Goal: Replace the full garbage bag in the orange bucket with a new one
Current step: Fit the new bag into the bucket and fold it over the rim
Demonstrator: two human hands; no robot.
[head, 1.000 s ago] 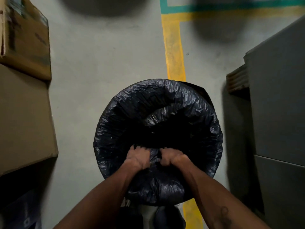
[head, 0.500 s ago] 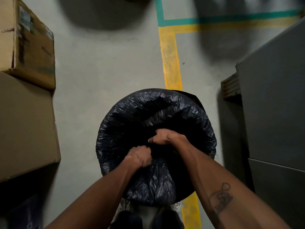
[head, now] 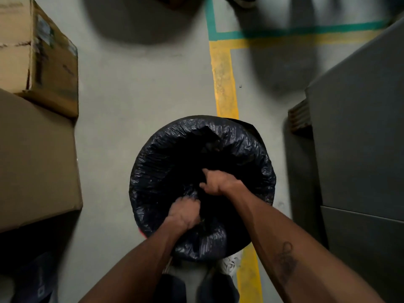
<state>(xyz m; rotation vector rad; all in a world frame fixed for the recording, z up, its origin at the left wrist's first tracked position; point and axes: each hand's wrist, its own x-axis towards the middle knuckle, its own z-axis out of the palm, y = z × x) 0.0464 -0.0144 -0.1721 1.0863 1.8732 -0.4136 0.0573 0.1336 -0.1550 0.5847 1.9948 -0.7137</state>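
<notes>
The fingers of the left hand (head: 184,212) were curled shut around a bunch of black plastic at the near side of the garbage bag (head: 247,147), knuckles up. Just beyond it and to the right, the right hand (head: 219,182) was also closed on a fold of the same plastic, nearer the middle of the bag's mouth; its fingertips were buried in the dark folds. The two hands sat close together but apart.

The bag was stretched over a round rim, its crinkled edge draped outward all the way round. Of the orange bucket (head: 142,232) only a thin reddish sliver showed under the bag's near-left edge. The inside of the bag was too dark to read.

Both bare forearms reached in from the near edge, the right one bearing a tattoo (head: 285,262). The bucket stood on a grey floor (head: 142,101), over a yellow line (head: 225,84). Cardboard boxes (head: 39,149) were stacked to the left, a grey cabinet (head: 360,138) to the right.
</notes>
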